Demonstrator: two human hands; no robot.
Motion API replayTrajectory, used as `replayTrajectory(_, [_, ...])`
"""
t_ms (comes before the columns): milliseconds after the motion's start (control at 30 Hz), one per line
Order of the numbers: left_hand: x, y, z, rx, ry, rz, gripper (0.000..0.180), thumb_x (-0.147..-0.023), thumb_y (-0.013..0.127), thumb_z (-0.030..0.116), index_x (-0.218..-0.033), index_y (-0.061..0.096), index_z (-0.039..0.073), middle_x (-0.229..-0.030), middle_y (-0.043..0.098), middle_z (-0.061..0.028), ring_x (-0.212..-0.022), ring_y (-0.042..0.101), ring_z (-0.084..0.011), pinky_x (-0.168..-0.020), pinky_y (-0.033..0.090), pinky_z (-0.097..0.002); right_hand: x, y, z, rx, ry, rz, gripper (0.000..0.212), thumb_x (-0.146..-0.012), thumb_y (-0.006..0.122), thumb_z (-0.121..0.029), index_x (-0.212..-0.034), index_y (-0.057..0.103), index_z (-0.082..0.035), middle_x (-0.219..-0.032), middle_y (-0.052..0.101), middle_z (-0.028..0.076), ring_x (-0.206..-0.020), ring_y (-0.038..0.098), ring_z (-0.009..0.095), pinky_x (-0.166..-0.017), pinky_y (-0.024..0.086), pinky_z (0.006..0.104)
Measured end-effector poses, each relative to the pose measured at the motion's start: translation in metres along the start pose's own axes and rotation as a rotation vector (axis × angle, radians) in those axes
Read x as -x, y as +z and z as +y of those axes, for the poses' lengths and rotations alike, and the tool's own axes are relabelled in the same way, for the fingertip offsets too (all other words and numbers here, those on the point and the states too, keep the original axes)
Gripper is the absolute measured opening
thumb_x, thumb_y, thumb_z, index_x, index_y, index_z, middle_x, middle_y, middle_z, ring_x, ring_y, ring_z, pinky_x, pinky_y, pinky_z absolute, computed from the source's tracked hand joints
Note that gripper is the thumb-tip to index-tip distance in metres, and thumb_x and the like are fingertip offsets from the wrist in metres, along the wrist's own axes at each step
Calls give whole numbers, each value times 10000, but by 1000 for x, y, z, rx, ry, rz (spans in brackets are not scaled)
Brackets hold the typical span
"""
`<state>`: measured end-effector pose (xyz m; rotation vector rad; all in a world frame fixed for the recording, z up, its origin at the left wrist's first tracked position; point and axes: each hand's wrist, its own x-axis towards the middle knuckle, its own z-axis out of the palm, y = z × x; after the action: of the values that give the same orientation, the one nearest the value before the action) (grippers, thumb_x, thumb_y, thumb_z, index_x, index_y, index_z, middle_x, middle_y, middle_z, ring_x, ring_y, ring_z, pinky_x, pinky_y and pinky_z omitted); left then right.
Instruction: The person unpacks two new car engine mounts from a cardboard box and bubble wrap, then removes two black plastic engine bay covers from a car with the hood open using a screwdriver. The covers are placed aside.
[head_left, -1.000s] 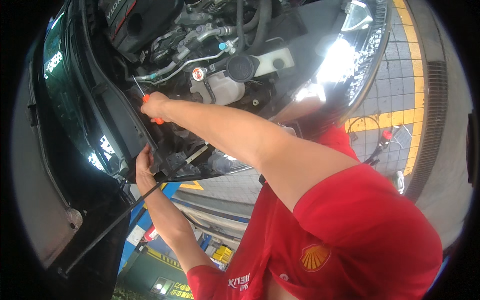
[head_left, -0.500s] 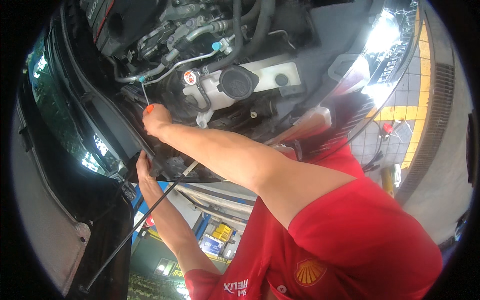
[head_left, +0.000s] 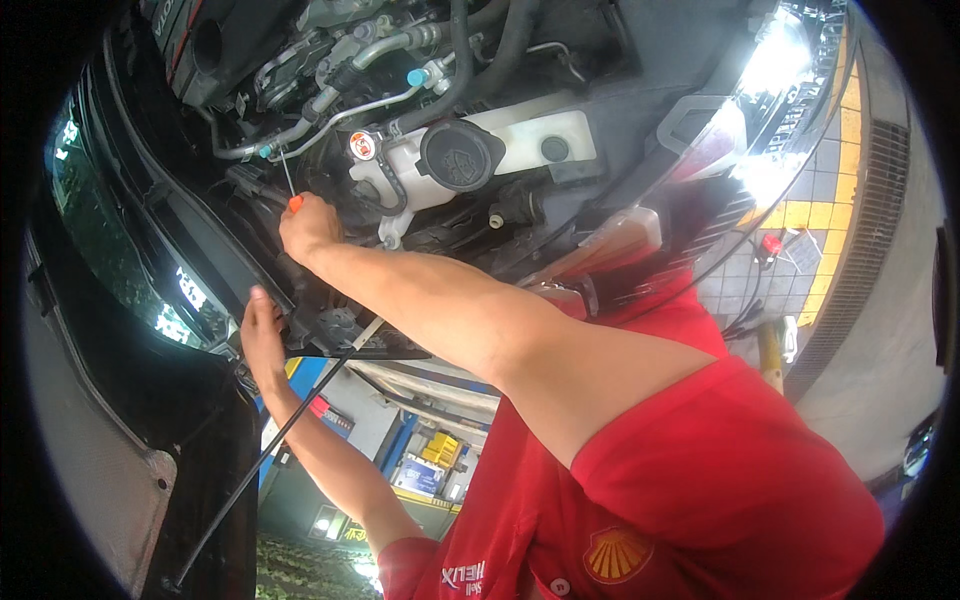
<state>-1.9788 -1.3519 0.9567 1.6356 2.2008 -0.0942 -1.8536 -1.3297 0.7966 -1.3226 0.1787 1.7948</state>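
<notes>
My right hand (head_left: pixel 312 228) is closed round the orange handle of a screwdriver (head_left: pixel 297 203). Its thin metal shaft points up into the engine bay, the tip near a metal pipe (head_left: pixel 240 153) with a small blue-green cap. Lower left, my left hand (head_left: pixel 262 335) is open, its fingers reaching up beside the dark edge of the car body (head_left: pixel 285 300). Whether those fingertips press on that edge I cannot tell. Right of my right hand is a white plastic tank (head_left: pixel 415 175) with a large black cap (head_left: pixel 462 155).
A thin black prop rod (head_left: pixel 265 455) slants up across my left forearm. The windscreen (head_left: pixel 120 240) lies at the left, the headlight (head_left: pixel 610 240) at the right. Black hoses (head_left: pixel 462 60) run through the bay. Beyond the car are floor tiles (head_left: pixel 805 215) and a drain grating (head_left: pixel 870 210).
My left hand has shifted left and its fingers have straightened away from the body edge. My right hand, still on the screwdriver, has moved slightly. The view has shifted a little.
</notes>
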Motion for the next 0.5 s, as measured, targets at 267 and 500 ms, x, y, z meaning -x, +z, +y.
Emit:
replayTrajectory(267, [14,43,59,-765,116,174,474,-973,714,385,-1241,752,-4,-1081,787,-285,-1070,753,-464,-936,566,-512,11,-6,-4,32,59,-174,366,-981,704,-255,-1303,731,-85,-1271,759,232,-1219,711,443,-1053,563,513])
replayTrajectory(500, [10,34,51,-729,147,140,377,-951,659,277,-1187,755,-1,-1007,778,-291,-1016,745,-495,-901,562,-535,7,2,11,-32,127,-321,415,-969,699,-206,-1366,722,-87,-1254,775,221,-1241,712,423,-1094,544,482])
